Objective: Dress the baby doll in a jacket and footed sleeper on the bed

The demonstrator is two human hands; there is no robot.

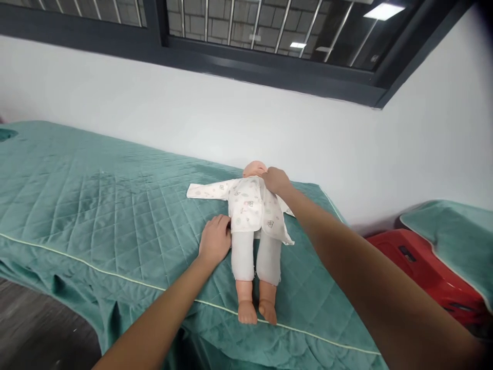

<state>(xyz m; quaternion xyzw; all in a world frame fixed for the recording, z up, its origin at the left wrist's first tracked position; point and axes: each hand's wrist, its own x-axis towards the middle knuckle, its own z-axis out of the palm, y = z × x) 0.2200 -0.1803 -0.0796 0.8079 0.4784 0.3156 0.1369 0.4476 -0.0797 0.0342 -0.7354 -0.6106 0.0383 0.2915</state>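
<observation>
A baby doll (pixel 243 257) lies on its back on the green quilted cover, its bare feet toward me. It wears a white patterned baby shirt (pixel 246 208), with one sleeve spread out to the left. The legs are of white cloth, with flesh-coloured lower legs and feet. My right hand (pixel 276 181) is closed at the shirt's collar beside the doll's chin, pinching the fabric there. Against the doll's side, at the shirt's lower edge, rests my left hand (pixel 215 237) with curled fingers; what lies in them is hidden. My right forearm covers part of the other sleeve.
The green quilted cover (pixel 115 205) drapes over a long bed along the white wall (pixel 173 113). A dark-framed window (pixel 269 67) with metal bars is above. A red plastic object (pixel 408 257), partly under another green cloth (pixel 458 231), stands at the right.
</observation>
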